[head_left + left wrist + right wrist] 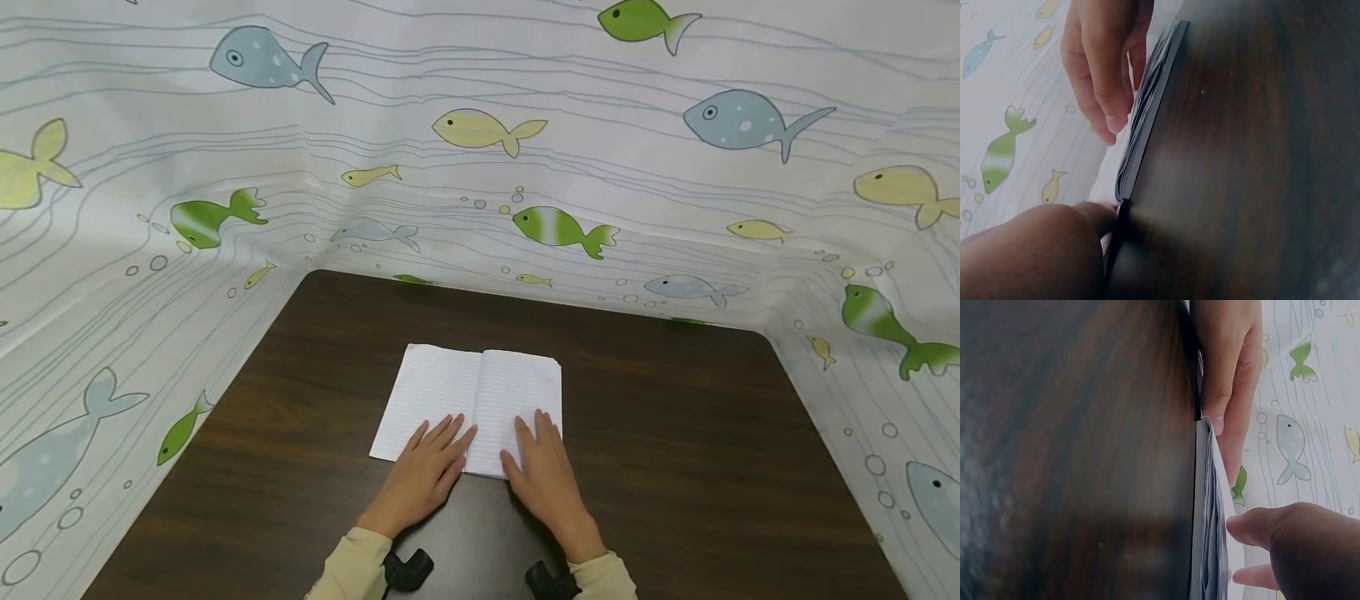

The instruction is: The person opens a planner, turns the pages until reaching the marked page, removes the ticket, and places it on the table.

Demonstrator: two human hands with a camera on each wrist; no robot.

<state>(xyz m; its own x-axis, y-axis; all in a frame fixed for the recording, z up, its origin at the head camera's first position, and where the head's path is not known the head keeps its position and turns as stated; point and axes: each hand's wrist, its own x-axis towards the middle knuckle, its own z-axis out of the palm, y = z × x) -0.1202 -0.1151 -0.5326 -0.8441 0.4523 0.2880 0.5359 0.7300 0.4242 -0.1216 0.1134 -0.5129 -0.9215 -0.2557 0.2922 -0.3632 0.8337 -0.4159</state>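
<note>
An open notebook (442, 379) with lined white pages lies on the dark wooden table. My left hand (423, 471) rests on the lower part of its left page, fingers extended toward the centre fold. On the lower right page lies my right hand (543, 471), its fingers straight and spread. The notebook's page edges and dark cover (1154, 106) show side-on in the left wrist view. In the right wrist view, the thumb of my right hand (1310, 544) is at the page surface, and the left hand (1229, 369) is farther along the notebook.
The dark wooden table (675, 433) extends around the notebook. A white sheet (465, 75) printed with fish and wavy lines stands along its back and both sides. A black wrist device (408, 571) sits at the left wrist, another (551, 582) at the right.
</note>
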